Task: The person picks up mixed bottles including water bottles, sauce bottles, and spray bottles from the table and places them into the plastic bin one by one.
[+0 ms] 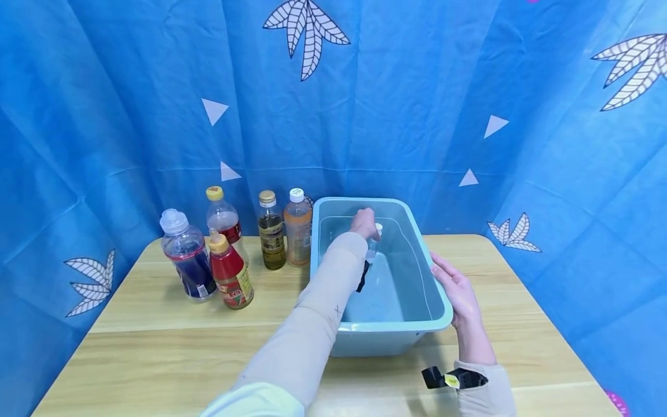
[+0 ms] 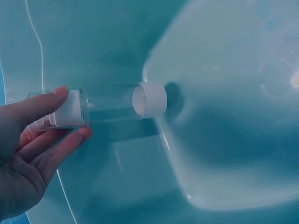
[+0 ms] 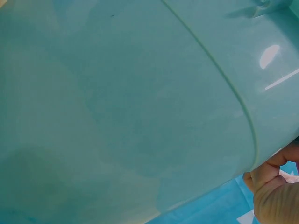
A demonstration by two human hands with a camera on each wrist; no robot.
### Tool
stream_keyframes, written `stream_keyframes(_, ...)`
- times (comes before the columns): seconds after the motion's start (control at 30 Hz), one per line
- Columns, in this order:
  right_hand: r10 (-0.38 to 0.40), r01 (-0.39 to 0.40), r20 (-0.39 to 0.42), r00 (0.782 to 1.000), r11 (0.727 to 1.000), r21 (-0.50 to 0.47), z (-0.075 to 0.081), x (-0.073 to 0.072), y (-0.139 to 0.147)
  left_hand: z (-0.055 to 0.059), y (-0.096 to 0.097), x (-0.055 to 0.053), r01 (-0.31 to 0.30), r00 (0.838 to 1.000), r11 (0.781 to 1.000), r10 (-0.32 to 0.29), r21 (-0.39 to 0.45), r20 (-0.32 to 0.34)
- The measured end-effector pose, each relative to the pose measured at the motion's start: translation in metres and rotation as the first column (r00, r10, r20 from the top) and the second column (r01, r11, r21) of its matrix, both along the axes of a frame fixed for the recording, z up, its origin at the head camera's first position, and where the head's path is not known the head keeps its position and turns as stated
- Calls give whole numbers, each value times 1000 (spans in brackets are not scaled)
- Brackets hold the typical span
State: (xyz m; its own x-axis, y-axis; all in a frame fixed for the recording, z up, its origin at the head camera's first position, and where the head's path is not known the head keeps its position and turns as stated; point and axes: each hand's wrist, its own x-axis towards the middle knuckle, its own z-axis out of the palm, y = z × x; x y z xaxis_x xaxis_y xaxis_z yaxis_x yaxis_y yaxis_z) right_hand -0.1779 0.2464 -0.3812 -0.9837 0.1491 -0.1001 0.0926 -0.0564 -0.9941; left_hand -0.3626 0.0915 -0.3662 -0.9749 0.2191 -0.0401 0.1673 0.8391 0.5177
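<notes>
Bottle (image 2: pixel 112 106) pinched in my left grip (image 1: pixel 366 222) inside the tub (image 1: pixel 385 326), which my right grip (image 1: pixel 459 291) holds at one side, presumably to steady it.

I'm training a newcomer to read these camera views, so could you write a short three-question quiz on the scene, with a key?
1. How many bottles stand on the table outside the tub?
2. True or false: the right hand touches the tub.
3. Which holds the clear container: (a) the right hand, (b) the left hand, (c) neither?

Key: 1. Five. 2. True. 3. b.
</notes>
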Motion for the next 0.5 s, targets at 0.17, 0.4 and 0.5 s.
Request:
stream_keyframes(0.17,-3,3,-8,1000,1000,-1,0,-1,-1,-2,-2,2,22,999,999,-23,37,23)
stream_keyframes(0.4,2,-2,-8,1000,1000,6,-2,-2,0,-7,-2,-1,48,998,998,-49,37,37)
stream_keyframes(0.5,-3,3,-6,1000,1000,11,-2,-1,0,-9,-1,-1,53,998,998,-54,31,45)
